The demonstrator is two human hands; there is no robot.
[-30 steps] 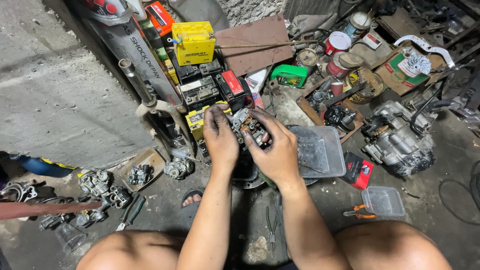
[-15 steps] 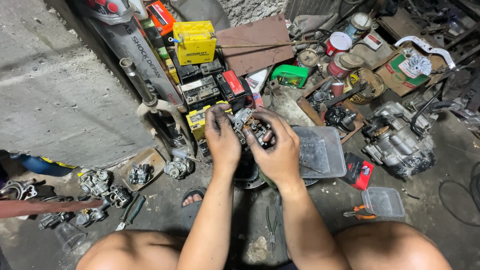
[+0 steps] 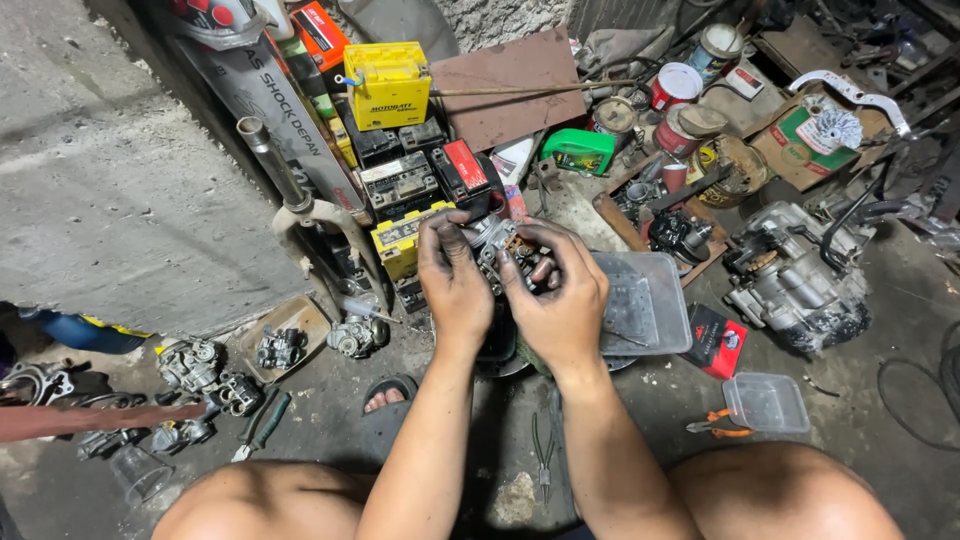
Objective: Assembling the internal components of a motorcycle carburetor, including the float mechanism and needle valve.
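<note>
Both hands clamped on small greasy carburetor (image 3: 510,250), at frame centre: left hand (image 3: 455,280) from 9 o'clock, right hand (image 3: 560,300) from 4 o'clock. Risks: oily fingers slip; tiny parts likely fall, missing clear tray (image 3: 640,305) at 3 o'clock, vanishing among floor clutter.

Small metal part (image 3: 515,255) mostly hidden behind both hands' fingers, knees cut off by bottom edge, red helmet (image 3: 205,15) cropped at top
</note>
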